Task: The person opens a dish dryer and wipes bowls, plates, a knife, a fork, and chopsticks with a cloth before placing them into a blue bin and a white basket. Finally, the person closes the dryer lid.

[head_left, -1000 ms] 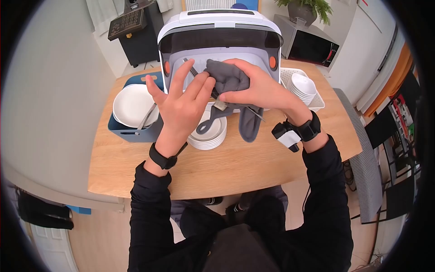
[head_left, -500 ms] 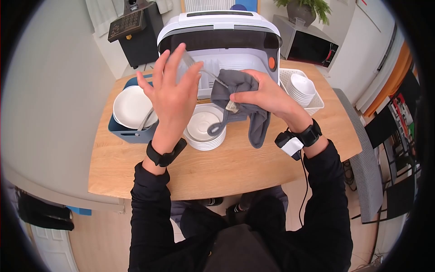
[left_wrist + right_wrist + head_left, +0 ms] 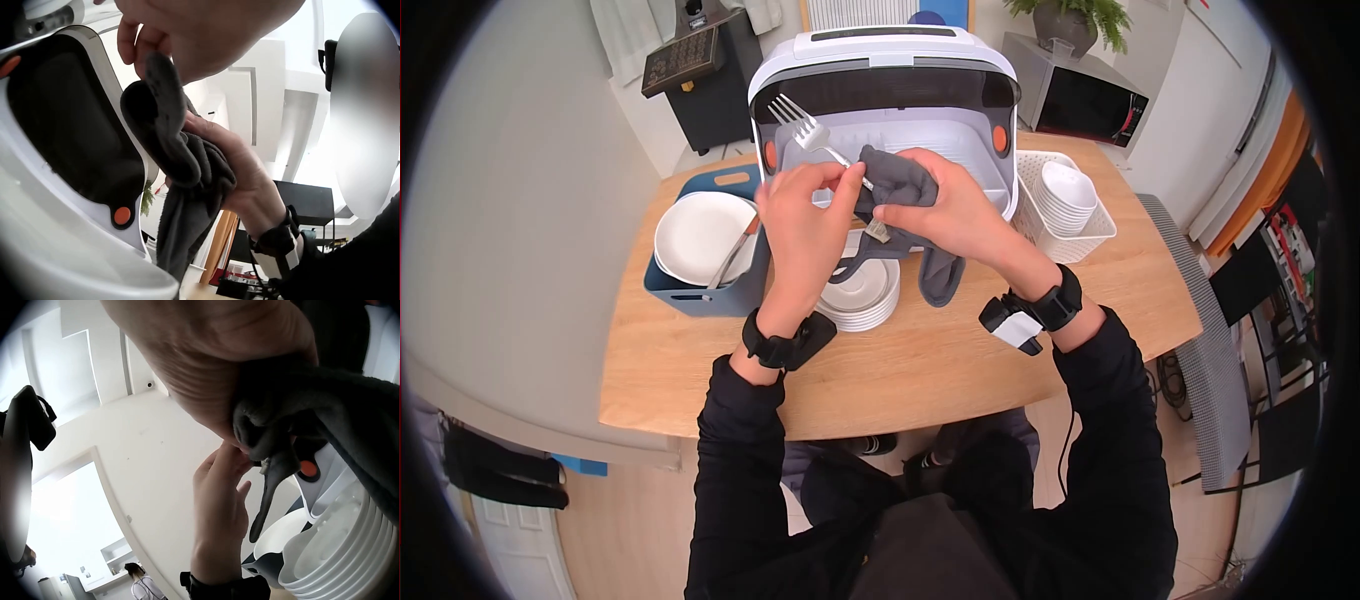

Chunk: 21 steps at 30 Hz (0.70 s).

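Note:
A metal fork (image 3: 812, 132) points its tines up and left in the head view, in front of the open white cabinet (image 3: 890, 75). The thumb and fingertips of my left hand (image 3: 802, 215) pinch its handle, just where it enters a grey cloth (image 3: 903, 182). My right hand (image 3: 962, 212) grips that cloth bunched around the lower handle, which is hidden in the folds. A loop and a loose end of cloth hang below, over a stack of white plates (image 3: 862, 318). The left wrist view shows the cloth (image 3: 187, 156) draped from the right hand (image 3: 240, 169).
To the left, a blue bin (image 3: 735, 290) holds white plates (image 3: 700, 237) and an orange-handled utensil (image 3: 735, 255). White bowls (image 3: 1068, 195) are stacked in a white basket (image 3: 1090, 238) on the right. Behind stands a microwave (image 3: 1090, 105).
My left fingers, spread before, have closed onto the fork's handle. The fork's tines now show plainly beyond the left hand. The right hand keeps hold of the cloth and has shifted slightly left.

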{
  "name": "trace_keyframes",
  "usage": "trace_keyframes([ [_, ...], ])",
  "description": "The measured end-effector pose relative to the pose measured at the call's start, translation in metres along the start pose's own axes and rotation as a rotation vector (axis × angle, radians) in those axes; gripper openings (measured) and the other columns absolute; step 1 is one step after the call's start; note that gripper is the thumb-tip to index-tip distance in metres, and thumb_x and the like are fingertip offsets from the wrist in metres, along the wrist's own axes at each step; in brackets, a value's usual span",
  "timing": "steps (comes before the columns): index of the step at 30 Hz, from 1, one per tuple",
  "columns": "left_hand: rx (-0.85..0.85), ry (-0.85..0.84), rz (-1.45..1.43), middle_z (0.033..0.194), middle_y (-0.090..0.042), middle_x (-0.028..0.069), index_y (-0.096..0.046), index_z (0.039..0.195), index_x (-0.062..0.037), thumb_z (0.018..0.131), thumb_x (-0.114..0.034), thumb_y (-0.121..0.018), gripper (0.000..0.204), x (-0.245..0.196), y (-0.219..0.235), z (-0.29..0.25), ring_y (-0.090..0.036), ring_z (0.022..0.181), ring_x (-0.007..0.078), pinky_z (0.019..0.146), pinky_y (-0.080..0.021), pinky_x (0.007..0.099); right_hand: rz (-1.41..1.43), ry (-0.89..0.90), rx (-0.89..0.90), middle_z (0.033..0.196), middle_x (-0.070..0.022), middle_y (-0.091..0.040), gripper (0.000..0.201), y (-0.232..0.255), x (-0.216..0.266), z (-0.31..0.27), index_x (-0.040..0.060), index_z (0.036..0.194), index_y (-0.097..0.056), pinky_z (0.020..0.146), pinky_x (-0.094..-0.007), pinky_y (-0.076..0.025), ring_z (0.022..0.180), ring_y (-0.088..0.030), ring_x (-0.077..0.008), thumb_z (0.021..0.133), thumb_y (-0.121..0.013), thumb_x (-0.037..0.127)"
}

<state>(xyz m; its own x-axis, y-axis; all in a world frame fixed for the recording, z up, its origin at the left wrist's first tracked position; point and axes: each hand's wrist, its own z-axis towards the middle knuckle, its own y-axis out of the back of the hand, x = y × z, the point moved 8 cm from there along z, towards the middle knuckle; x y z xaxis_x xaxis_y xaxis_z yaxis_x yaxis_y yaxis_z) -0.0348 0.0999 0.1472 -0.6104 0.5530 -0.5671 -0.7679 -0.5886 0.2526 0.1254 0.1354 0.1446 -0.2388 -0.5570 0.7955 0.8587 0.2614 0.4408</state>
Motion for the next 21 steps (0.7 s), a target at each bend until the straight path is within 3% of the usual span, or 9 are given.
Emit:
trace_keyframes([
  [1,0.051,0.133,-0.192,0.075,-0.068,0.0033,-0.073,0.083,-0.0031,0.086,-0.026,-0.074,0.023,0.011,-0.005,0.001,-0.062,0.076,0.0145,0.087,-0.045,0.0338,0.018,0.002,-0.001,0.103,-0.0118,-0.066,0.049,0.0,0.0,0.0,-0.0013,0.118,-0.059,0.084,-0.0323,-0.05,0.093,-0.064,-0.0198,0.078,-0.079,0.019],
  [4,0.192,0.331,-0.466,0.081,-0.068,0.002,-0.071,0.087,-0.0006,0.091,-0.023,-0.07,0.022,0.029,-0.018,0.004,-0.056,0.076,0.0059,0.074,-0.042,0.0208,0.013,-0.008,-0.006,0.103,-0.012,-0.067,0.049,0.0,-0.001,-0.005,-0.0011,0.118,-0.058,0.084,-0.0328,-0.05,0.094,-0.065,-0.0206,0.078,-0.078,0.02],
  [8,0.154,0.251,-0.315,0.076,-0.07,0.0036,-0.072,0.085,0.002,0.09,-0.025,-0.069,0.028,0.03,-0.008,0.022,-0.061,0.072,0.0095,0.077,-0.046,0.0257,-0.014,-0.008,-0.019,0.102,-0.0078,-0.066,0.047,0.003,-0.004,-0.008,-0.0017,0.117,-0.058,0.083,-0.029,-0.049,0.093,-0.06,-0.0131,0.081,-0.079,0.018],
  [14,0.07,0.337,-0.398,0.075,-0.066,0.0022,-0.068,0.082,-0.0016,0.094,-0.023,-0.064,0.025,0.031,0.019,0.04,-0.059,0.076,0.0094,0.074,-0.045,0.0255,-0.096,0.039,-0.06,0.106,-0.0093,-0.066,0.046,0.021,0.013,-0.028,-0.0013,0.118,-0.058,0.086,-0.0289,-0.049,0.098,-0.061,-0.0145,0.082,-0.078,0.018],
  [16,0.099,0.334,-0.392,0.092,-0.071,0.0089,-0.063,0.091,-0.0028,0.098,-0.026,-0.06,0.025,0.037,0.044,0.054,-0.064,0.085,0.0126,0.084,-0.048,0.0272,-0.099,0.06,-0.07,0.106,-0.0123,-0.066,0.049,0.032,0.009,-0.033,-0.0013,0.119,-0.057,0.087,-0.0315,-0.05,0.098,-0.063,-0.0189,0.081,-0.078,0.02],
  [18,0.128,0.416,-0.303,0.095,-0.072,0.0125,-0.06,0.096,-0.0028,0.1,-0.028,-0.058,0.026,0.042,0.07,0.064,-0.067,0.083,0.0157,0.079,-0.052,0.0285,-0.083,0.052,-0.089,0.107,-0.014,-0.066,0.052,0.041,0.005,-0.034,-0.0016,0.121,-0.056,0.088,-0.0327,-0.05,0.1,-0.064,-0.0212,0.08,-0.078,0.022],
  [19,0.115,0.388,-0.223,0.083,-0.072,0.0093,-0.061,0.1,0.0008,0.1,-0.021,-0.055,0.023,0.036,0.08,0.068,-0.065,0.068,0.0136,0.065,-0.05,0.0285,-0.067,0.033,-0.102,0.109,-0.0142,-0.066,0.053,0.047,0.003,-0.035,-0.0018,0.122,-0.055,0.088,-0.0325,-0.05,0.1,-0.063,-0.0213,0.081,-0.078,0.022],
  [21,0.2,0.335,0.054,0.08,-0.072,0.0089,-0.061,0.1,0.0009,0.099,-0.02,-0.056,0.022,0.04,0.094,0.072,-0.066,0.069,0.0134,0.064,-0.05,0.0284,-0.008,-0.005,-0.114,0.113,-0.0144,-0.065,0.058,0.055,-0.004,-0.034,-0.0021,0.126,-0.053,0.09,-0.032,-0.05,0.104,-0.063,-0.0215,0.081,-0.077,0.024],
])
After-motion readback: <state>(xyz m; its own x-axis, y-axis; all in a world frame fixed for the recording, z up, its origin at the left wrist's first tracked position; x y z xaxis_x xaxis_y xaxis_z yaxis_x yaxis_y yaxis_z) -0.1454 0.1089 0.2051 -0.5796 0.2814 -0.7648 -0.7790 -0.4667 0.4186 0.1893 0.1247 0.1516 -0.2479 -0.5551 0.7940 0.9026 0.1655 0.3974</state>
